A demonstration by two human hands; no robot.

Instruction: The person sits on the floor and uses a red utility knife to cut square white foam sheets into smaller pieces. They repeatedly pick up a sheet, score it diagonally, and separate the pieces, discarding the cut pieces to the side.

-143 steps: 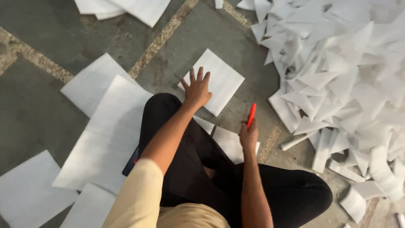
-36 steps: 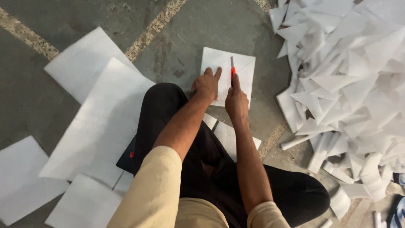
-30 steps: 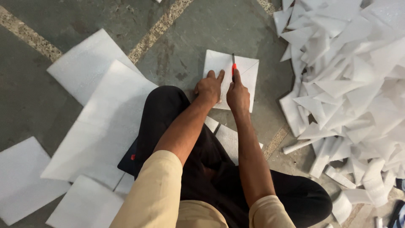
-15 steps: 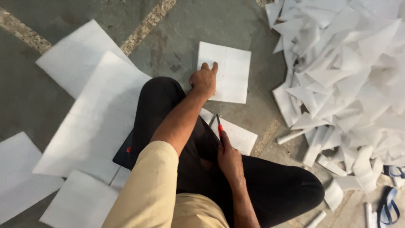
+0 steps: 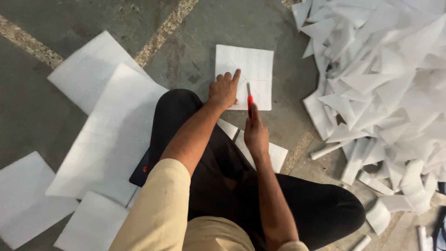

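I look down from the head camera at my two hands over a grey floor (image 5: 55, 125). My left hand (image 5: 224, 90) lies on the near left corner of a white square sheet (image 5: 253, 69); its fingers (image 5: 236, 75) are mostly curled, with one finger stretched out flat on the sheet. My right hand (image 5: 255, 135) is closed around a red knife (image 5: 249, 100), the fingers pressed together on the handle, and the thin blade points to the far side and touches the sheet just right of the left hand. The sheet has faint lines across it and lies flat in the middle far part of the scene, with bare floor around its left and far edges.

To the right there is a big pile (image 5: 385, 79) of white cut pieces, mostly triangles and some small rolls, which reaches from the far edge to the near right corner. Its closest pieces lie just beside the right edge of the sheet, so there is little room on that side. To the left lie large white sheets (image 5: 107, 135), overlapping each other, and two smaller squares (image 5: 28, 200) nearer to me. Under my legs in black trousers (image 5: 223, 186) I see more small sheets (image 5: 274, 153) and a dark flat thing (image 5: 141, 172) with a red spot. Pale stone strips (image 5: 167, 28) cross the floor. The most open floor is at the far left.
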